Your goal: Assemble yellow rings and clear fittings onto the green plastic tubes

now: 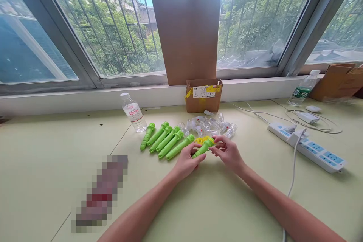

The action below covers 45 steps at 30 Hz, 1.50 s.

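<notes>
My left hand (188, 160) is closed around a green plastic tube (202, 149), which is tilted with its threaded end up and to the right. At that end, my right hand (227, 152) has its thumb and fingertips bent in, touching what looks like a yellow ring (211, 140) around the rim. More yellow rings (199, 140) lie on the table just behind the held tube. To the left, several similar green tubes (169, 141) rest side by side in a slanted row. Behind my hands is a loose pile of small clear plastic pieces (211, 123), some with red marks.
A water bottle (134, 113) stands behind the green tubes. A cardboard box (203, 100) sits against the sill before a tall brown board (191, 38). At right lie a power strip (307, 145), cables and another bottle (303, 89). A blurred object (102, 193) lies front left.
</notes>
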Each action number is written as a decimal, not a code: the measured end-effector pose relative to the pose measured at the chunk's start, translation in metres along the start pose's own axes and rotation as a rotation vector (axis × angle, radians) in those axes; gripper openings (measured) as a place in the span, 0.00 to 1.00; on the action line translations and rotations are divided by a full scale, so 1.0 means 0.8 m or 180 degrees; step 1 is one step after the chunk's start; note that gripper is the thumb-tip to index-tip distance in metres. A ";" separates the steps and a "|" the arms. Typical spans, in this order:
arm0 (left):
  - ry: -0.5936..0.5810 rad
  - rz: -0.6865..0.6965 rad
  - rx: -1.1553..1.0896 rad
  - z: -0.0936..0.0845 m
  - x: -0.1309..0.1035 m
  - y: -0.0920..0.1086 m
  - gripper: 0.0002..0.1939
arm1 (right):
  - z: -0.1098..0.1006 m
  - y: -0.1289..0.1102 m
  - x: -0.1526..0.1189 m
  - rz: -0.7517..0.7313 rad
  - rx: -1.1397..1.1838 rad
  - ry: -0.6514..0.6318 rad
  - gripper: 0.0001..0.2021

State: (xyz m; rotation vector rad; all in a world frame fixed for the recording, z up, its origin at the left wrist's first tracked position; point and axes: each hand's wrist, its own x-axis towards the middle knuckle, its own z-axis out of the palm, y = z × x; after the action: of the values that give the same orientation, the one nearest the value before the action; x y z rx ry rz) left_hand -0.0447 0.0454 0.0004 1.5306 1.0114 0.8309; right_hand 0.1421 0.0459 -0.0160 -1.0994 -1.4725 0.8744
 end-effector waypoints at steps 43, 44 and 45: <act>-0.0624 -0.0433 -0.0945 -0.026 0.008 0.007 0.20 | 0.000 -0.016 -0.004 -0.0537 -0.0414 0.0031 0.10; -0.0606 -0.0459 -0.0922 -0.025 0.008 0.007 0.20 | -0.001 -0.016 -0.004 -0.0556 -0.0448 0.0041 0.10; -0.0563 -0.0465 -0.0896 -0.025 0.008 0.008 0.21 | -0.002 -0.017 -0.004 -0.0576 -0.0479 0.0056 0.10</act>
State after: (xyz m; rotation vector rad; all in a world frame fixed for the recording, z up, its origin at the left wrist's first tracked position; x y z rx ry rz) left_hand -0.0589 0.0586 0.0104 1.2509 0.8275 0.6900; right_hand 0.1411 0.0385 -0.0040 -1.0608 -1.6158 0.6348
